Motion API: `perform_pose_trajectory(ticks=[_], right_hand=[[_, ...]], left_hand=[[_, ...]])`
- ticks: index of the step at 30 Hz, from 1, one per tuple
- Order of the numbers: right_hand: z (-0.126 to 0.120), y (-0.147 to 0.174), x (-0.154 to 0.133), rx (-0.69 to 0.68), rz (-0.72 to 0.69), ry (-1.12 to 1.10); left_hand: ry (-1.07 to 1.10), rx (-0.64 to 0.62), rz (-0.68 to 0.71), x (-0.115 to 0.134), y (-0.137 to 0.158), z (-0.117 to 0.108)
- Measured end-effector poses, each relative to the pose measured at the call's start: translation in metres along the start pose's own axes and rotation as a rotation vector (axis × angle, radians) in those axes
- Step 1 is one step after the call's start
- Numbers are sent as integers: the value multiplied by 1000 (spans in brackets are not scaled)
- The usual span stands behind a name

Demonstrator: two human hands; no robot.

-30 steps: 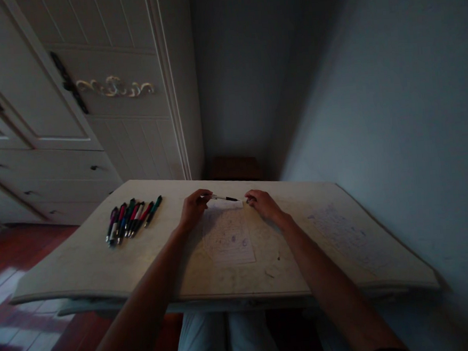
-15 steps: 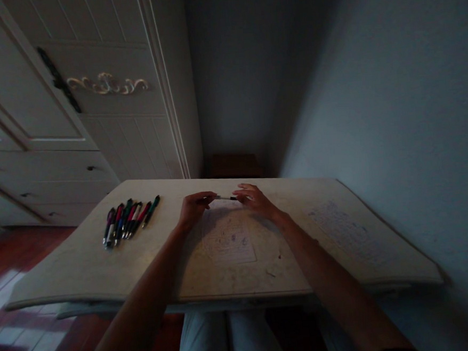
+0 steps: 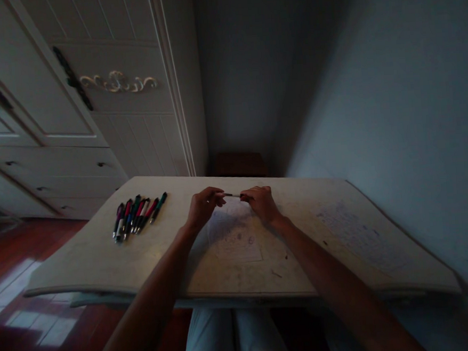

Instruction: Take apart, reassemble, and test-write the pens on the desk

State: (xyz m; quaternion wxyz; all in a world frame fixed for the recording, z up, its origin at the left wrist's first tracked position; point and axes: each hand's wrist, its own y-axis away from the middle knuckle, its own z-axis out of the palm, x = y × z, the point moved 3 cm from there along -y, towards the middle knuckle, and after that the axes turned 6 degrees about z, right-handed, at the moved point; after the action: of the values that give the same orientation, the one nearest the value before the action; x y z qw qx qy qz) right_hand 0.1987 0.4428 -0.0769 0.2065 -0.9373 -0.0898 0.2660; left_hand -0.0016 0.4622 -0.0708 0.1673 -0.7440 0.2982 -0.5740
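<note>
Left hand (image 3: 206, 205) and right hand (image 3: 260, 201) pinch 1 pen (image 3: 234, 195), seemingly by opposite ends; keeping the grips aligned is advisable.

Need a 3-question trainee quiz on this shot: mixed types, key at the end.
1. What do the left hand and right hand hold between them?
2. Where does the bunch of pens lie?
A) between the hands
B) left of the left hand
C) right of the right hand
3. True or false: a sheet with writing lies on the table, between the arms.

Key: 1. A pen. 2. B. 3. True.
</note>
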Motion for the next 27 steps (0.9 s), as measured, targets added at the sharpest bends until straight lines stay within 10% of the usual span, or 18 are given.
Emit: perform_pose_trajectory(ticks=[12,27], right_hand=[[-1,1,-15,75,-96,83],[-7,0,-13,-37,-49,-32]], left_hand=[[-415,79,-120,2,5,-3],[25,70,18,-11,-1,5]])
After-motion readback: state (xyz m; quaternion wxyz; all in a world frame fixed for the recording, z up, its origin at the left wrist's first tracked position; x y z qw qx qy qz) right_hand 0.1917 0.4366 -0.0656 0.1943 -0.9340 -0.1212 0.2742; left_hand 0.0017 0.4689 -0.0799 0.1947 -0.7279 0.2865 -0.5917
